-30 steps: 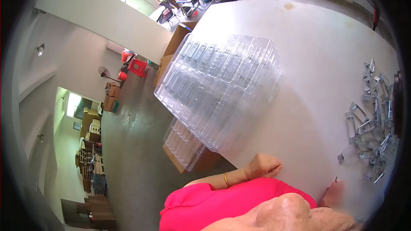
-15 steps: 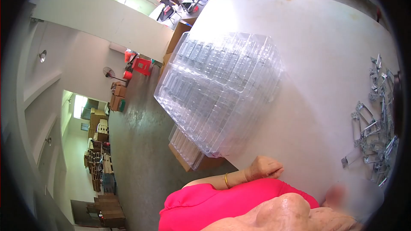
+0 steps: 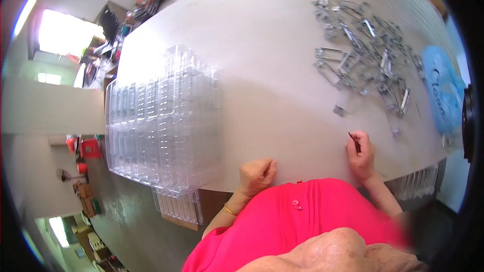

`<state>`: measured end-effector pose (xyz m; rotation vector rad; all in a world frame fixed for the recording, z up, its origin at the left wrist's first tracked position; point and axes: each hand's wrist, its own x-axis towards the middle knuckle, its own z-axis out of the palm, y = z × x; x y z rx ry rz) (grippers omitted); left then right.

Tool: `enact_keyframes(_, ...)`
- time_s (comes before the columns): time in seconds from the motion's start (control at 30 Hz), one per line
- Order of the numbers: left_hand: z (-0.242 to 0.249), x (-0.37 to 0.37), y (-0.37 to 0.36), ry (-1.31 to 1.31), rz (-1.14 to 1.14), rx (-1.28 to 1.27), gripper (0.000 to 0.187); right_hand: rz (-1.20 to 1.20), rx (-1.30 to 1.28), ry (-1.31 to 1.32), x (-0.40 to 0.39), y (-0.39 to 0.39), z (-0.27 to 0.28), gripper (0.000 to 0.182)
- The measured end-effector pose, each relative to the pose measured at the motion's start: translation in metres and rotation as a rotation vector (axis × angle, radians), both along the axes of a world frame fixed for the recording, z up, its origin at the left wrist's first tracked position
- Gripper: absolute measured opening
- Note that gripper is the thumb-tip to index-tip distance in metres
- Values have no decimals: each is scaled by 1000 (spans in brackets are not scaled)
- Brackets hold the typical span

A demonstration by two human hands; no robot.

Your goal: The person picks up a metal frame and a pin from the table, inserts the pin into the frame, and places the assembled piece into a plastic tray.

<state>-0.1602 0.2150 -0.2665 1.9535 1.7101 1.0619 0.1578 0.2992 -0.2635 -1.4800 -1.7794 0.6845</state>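
Note:
My left hand [image 3: 257,175], with a gold bracelet [image 3: 231,209] at its wrist, is curled into a fist at the table's front edge; whatever it may hold is hidden. Farther right, my right hand [image 3: 362,155] is closed, and a thin dark tip shows at its fingers, too small to name. Beyond this hand lies a loose pile of metal hinge-like parts [image 3: 380,63], with a single piece [image 3: 339,111] nearer to me. Left of my left hand stands a stack of clear plastic trays [image 3: 164,121].
The pale table [image 3: 267,100] spans the view. A blue plastic bag [image 3: 442,90] lies at its right edge. More clear trays [image 3: 179,206] sit in a carton below the left edge, others [image 3: 418,181] below the right. A red stool [image 3: 91,148] stands on the floor.
The view has turned and shifted right, so the tray stack now appears farther left. My right hand, the whole metal pile and the blue bag have come into view. My left hand remains closed.

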Motion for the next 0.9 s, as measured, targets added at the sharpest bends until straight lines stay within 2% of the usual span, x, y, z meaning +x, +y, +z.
enact_keyframes(0.17,-1,2,-3,3,33,-38,6,12,72,40,-4,2,3,12)
enact_keyframes(0.33,-1,6,-2,-29,82,-43,7,4,12,100,-2,-1,3,12)
enact_keyframes(0.43,6,17,9,-110,55,-126,7,14,12,117,0,-2,2,12)
enact_keyframes(0.57,30,47,44,-83,-57,-44,6,28,63,98,-1,-3,4,13)
enact_keyframes(0.63,36,63,66,-42,-156,-92,12,31,64,106,1,-2,2,14)
enact_keyframes(0.67,36,71,78,-38,-161,-89,12,41,64,110,2,-2,1,14)
enact_keyframes(0.73,36,88,103,111,-185,-56,24,41,61,154,2,-1,-5,13)
enact_keyframes(0.9,42,133,158,193,-177,-89,40,30,16,286,6,-2,-7,12)
